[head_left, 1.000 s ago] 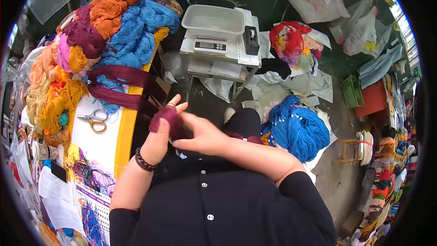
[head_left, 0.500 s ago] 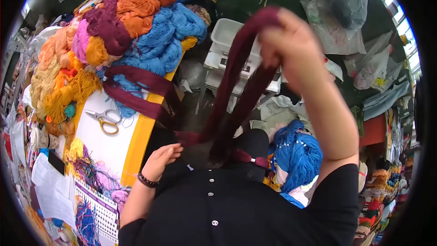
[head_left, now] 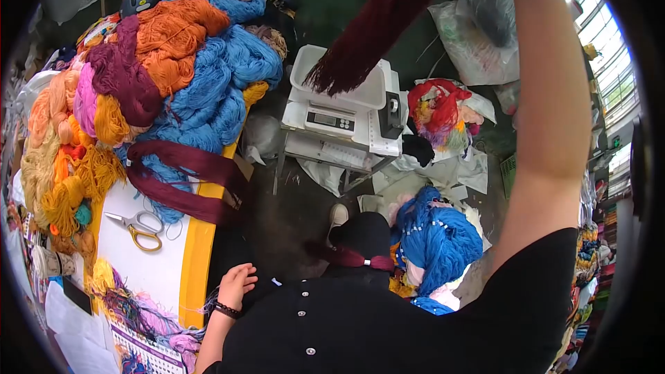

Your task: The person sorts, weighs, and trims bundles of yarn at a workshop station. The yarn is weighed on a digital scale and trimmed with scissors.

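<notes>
A tabletop (head_left: 166, 273) is standing beside the left hand (head_left: 237, 284), whose fingers are spreading loosely; beyond it, maroon yarn (head_left: 374, 31) is hanging. The right hand's state is escaping view.

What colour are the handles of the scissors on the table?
Gold or brass-coloured and silvery, clearest in the head view.

The person's left hand (head_left: 237, 284) hovers just beside the table (head_left: 197, 263), its fingers loosely bent, a dark bracelet (head_left: 227, 311) circling the wrist. Well to the right of the table, the right arm (head_left: 551, 90) reaches far up, its hand out of sight.
</notes>
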The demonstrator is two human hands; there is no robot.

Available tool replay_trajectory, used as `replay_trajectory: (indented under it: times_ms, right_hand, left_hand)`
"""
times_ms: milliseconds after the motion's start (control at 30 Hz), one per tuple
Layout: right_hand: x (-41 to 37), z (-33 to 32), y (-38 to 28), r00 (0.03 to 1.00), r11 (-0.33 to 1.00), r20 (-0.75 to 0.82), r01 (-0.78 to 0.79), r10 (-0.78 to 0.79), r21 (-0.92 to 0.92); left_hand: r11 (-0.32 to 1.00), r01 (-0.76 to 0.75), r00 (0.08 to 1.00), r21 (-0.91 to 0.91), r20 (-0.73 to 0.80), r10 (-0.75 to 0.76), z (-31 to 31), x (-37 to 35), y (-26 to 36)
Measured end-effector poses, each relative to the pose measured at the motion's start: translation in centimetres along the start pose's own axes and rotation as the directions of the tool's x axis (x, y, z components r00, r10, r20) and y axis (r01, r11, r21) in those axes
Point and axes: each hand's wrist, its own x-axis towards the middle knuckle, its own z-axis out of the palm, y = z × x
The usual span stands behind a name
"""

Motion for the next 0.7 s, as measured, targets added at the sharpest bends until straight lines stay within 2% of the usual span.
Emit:
replay_trajectory:
  times_ms: [33, 67, 100, 200, 233, 267, 300, 333, 367, 400, 467, 500, 533, 567, 633, 667, 700]
  right_hand:
    - [0.1, -0.7, 1.5, 0.946, 0.888, 0.042, 0.318, -0.322, -0.331]
    - [0.2, -1.3, 3.1, 0.788, 0.581, 0.08, 0.514, -0.61, -0.631]
    - [1.0, -3.0, 4.7, 0.768, 0.535, 0.07, 0.506, -0.637, -0.677]
    - [2.6, -10.0, 12.0, 0.935, 0.715, -0.059, 0.226, -0.35, -0.662]
    - [5.0, -16.4, 15.8, 0.994, 0.628, -0.035, 0.037, -0.102, -0.777]
    - [5.7, -19.5, 18.9, 0.995, 0.613, -0.096, -0.091, 0.026, -0.785]
    - [4.1, -18.6, 20.9, 0.987, 0.516, -0.151, -0.105, -0.048, -0.85]
    - [4.2, -20.5, 24.1, 0.991, 0.464, -0.053, 0.01, -0.122, -0.886]
    - [4.3, -22.3, 27.1, 0.993, 0.504, -0.112, -0.077, -0.039, -0.86]
    - [2.9, -22.1, 29.6, 0.986, 0.384, 0.069, 0.122, -0.15, -0.915]
    - [-0.3, -23.0, 35.4, 0.979, 0.203, 0.18, 0.196, -0.096, -0.959]
    - [-2.7, -22.4, 37.6, 0.999, -0.145, -0.019, -0.012, 0.048, -0.989]
    - [-5.8, -21.2, 38.4, 0.998, -0.262, 0.05, 0.057, 0.032, -0.963]
    - [-7.8, -22.2, 40.4, 0.967, -0.337, 0.245, 0.211, -0.063, -0.917]
    - [-10.5, -21.5, 41.4, 0.97, -0.38, 0.231, 0.187, -0.073, -0.906]
    - [-11.5, -20.1, 41.1, 0.985, -0.328, 0.15, 0.114, -0.086, -0.938]
    - [-12.3, -18.9, 40.7, 0.987, -0.31, 0.128, 0.091, -0.101, -0.946]
  left_hand:
    - [1.0, 0.017, 1.0, -0.011, -0.02, -0.017, 0.0, -0.1, 0.2]
    - [0.999, 0.032, 0.999, -0.021, -0.04, -0.033, 0.0, 0.0, 0.5]
    - [0.999, 0.039, 0.998, -0.03, -0.052, -0.04, 0.0, 0.1, 0.6]
    - [0.998, 0.053, 0.998, -0.045, -0.043, -0.055, -0.3, 0.5, 0.5]
    - [0.997, 0.056, 0.998, -0.048, -0.04, -0.058, -0.4, 0.7, 0.5]
    - [0.997, 0.059, 0.997, -0.05, -0.037, -0.061, -0.5, 0.8, 0.4]
    - [0.997, 0.063, 0.997, -0.042, -0.041, -0.065, -0.5, 0.8, 0.6]
    - [0.997, 0.065, 0.997, -0.039, -0.044, -0.067, -0.4, 0.9, 0.6]
    - [0.997, 0.068, 0.996, -0.038, -0.048, -0.07, -0.4, 0.9, 0.7]
    - [0.996, 0.075, 0.996, -0.046, -0.051, -0.078, -0.4, 1.0, 0.7]
    - [0.996, 0.074, 0.996, -0.048, -0.054, -0.077, -0.4, 0.9, 0.8]
    - [0.996, 0.073, 0.996, -0.042, -0.056, -0.075, -0.4, 0.9, 0.8]
    - [0.996, 0.074, 0.994, -0.054, -0.071, -0.078, -0.5, 1.0, 0.7]
    - [0.997, 0.076, 0.997, -0.029, -0.032, -0.077, -0.6, 1.1, 0.5]
    - [0.996, 0.087, 0.995, 0.002, 0.048, -0.087, -0.5, 0.1, 1.5]
    - [0.998, 0.064, 0.993, -0.015, 0.098, -0.062, -0.6, 0.0, 1.9]
    - [0.999, -0.042, 0.991, 0.034, 0.131, 0.037, -0.5, -0.6, 3.2]
